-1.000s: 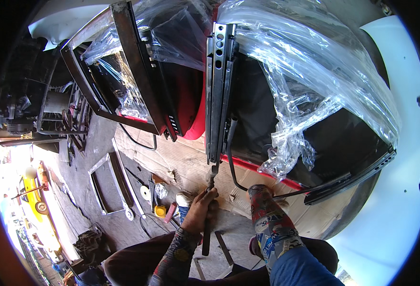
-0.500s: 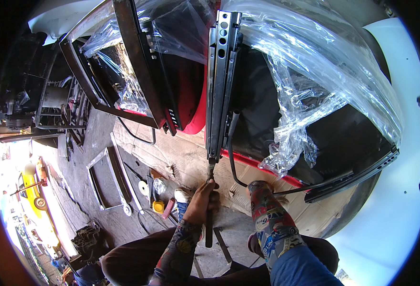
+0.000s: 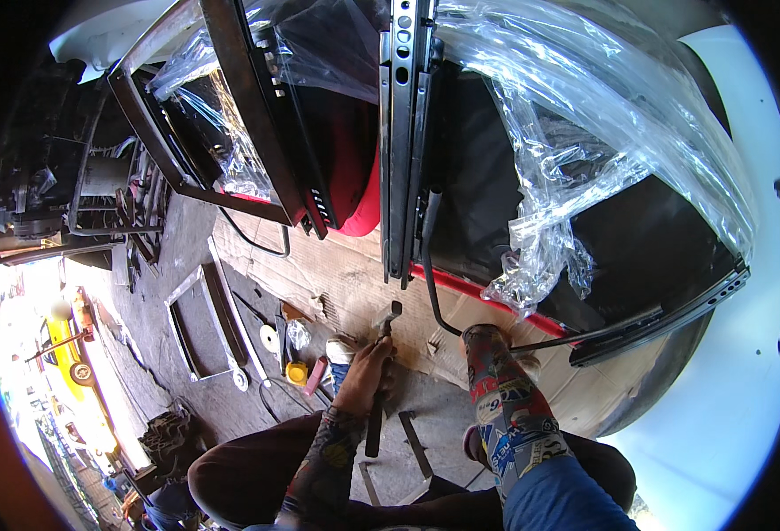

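Observation:
My left hand [image 3: 365, 376] is closed round the handle of a hammer [image 3: 386, 320], whose head points away from me. Just beyond the head, with a gap between, is the lower end of a long black seat rail [image 3: 399, 177] with round holes. My right hand [image 3: 485, 334] is closed on a bent black metal bar [image 3: 430, 283] at the front of the seat; its fingers are mostly hidden. The seat [image 3: 469, 177] has a black underside, a red edge and clear plastic wrap [image 3: 576, 190]. Another black rail [image 3: 664, 327] lies along its right side.
A dark metal frame [image 3: 230, 205] stands over another red and black seat at left. Cardboard [image 3: 337, 274] lies under the seats. On the floor are a smaller metal frame [image 3: 222, 323], a yellow tape measure [image 3: 297, 373] and tape roll [image 3: 269, 338]. A white panel [image 3: 708, 398] curves at right.
The hammer head has come away from the rail's lower end, and a gap now shows between them. My right hand stays on the bent bar.

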`<action>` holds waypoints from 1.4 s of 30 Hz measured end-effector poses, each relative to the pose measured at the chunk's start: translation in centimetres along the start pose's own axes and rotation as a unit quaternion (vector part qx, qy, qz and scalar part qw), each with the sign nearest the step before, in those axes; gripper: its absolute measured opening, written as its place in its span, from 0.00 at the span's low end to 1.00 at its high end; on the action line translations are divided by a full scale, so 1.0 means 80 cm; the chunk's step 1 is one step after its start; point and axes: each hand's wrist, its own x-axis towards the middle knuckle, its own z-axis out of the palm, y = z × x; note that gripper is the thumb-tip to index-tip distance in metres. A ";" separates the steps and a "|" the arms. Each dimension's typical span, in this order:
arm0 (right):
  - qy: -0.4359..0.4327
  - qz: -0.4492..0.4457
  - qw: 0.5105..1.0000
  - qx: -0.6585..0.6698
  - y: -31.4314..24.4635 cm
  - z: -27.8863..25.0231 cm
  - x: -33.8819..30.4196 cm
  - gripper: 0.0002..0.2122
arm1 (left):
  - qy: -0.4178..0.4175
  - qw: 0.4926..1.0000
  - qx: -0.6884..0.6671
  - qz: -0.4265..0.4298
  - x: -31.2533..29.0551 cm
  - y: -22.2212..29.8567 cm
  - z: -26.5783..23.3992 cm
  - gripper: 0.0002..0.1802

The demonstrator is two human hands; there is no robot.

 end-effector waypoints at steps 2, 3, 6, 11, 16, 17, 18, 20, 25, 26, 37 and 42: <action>-0.003 -0.002 1.000 0.006 0.001 -0.002 0.002 0.21 | 0.002 1.000 0.007 -0.001 0.000 -0.020 -0.006 0.15; -0.005 -0.001 1.000 0.010 0.002 -0.002 0.003 0.21 | 0.004 1.000 0.011 -0.005 -0.001 -0.030 -0.008 0.15; -0.012 -0.002 1.000 0.024 0.006 -0.006 0.007 0.22 | -0.004 0.994 0.103 0.041 -0.016 -0.067 -0.017 0.15; -0.033 0.032 0.993 0.109 0.013 -0.006 -0.012 0.22 | -0.022 0.970 0.235 0.064 -0.024 -0.131 -0.035 0.23; -0.077 0.063 0.982 0.162 0.003 -0.033 -0.102 0.22 | -0.041 0.885 0.380 0.266 0.022 -0.164 -0.039 0.23; -0.076 0.024 0.988 0.129 -0.004 -0.049 -0.125 0.20 | -0.040 0.869 0.395 0.294 0.024 -0.168 -0.033 0.20; -0.075 -0.012 0.993 0.090 -0.007 -0.064 -0.149 0.19 | -0.047 0.870 0.404 0.279 0.021 -0.167 -0.028 0.20; -0.048 -0.117 0.992 0.014 -0.007 -0.099 -0.187 0.15 | -0.081 0.902 0.365 0.215 0.002 -0.162 -0.010 0.19; -0.072 -0.174 0.976 0.113 0.015 -0.162 -0.204 0.11 | -0.134 0.906 0.362 0.174 -0.077 -0.149 0.035 0.15; -0.105 -0.158 0.971 0.143 0.006 -0.168 -0.204 0.11 | -0.139 0.907 0.363 0.162 -0.090 -0.151 0.038 0.15; -0.151 -0.525 0.835 -0.067 -0.206 -0.330 -0.555 0.13 | -0.189 0.952 0.234 0.063 -0.128 -0.206 0.078 0.10; -0.062 -0.597 0.798 -0.046 -0.238 -0.356 -0.571 0.17 | -0.225 0.948 0.225 0.021 -0.131 -0.213 0.112 0.10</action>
